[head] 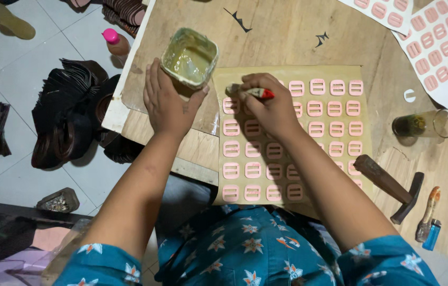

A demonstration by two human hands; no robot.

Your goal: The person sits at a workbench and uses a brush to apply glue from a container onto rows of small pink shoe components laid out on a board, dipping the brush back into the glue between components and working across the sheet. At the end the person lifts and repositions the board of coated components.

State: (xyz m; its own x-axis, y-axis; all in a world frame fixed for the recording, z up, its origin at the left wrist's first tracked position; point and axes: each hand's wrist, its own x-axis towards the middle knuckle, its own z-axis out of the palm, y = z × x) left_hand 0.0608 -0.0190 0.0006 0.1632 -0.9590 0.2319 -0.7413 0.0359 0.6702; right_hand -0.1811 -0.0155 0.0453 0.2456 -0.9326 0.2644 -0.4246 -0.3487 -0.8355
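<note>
Left hand: the left hand (168, 103) lies flat and spread out on the worktop (287, 37), holding nothing. Its fingers touch the side of the glue tub (189, 57).
Right hand: the right hand (271, 108) is closed tight around a small brush (250, 92) with a red handle.
Brush: its tip points left and sits just over the top left corner of the tan sheet (293, 71).
Pink pieces: rows of pink buckle shapes (335, 108) lie on the tan sheet. The right hand and arm hide some in the middle.
Glue tub: it is square, with yellowish paste inside, just above the sheet's left corner.
Right side: a hammer (391, 185), an old brush (428, 212) and a blue lighter (432, 234) lie near the edge. A glass (425, 124) lies on its side.
Top right: white sheets (441, 53) with more pink shapes.
Floor: a pile of dark straps (70, 122) and a bottle with a pink cap (115, 42).
</note>
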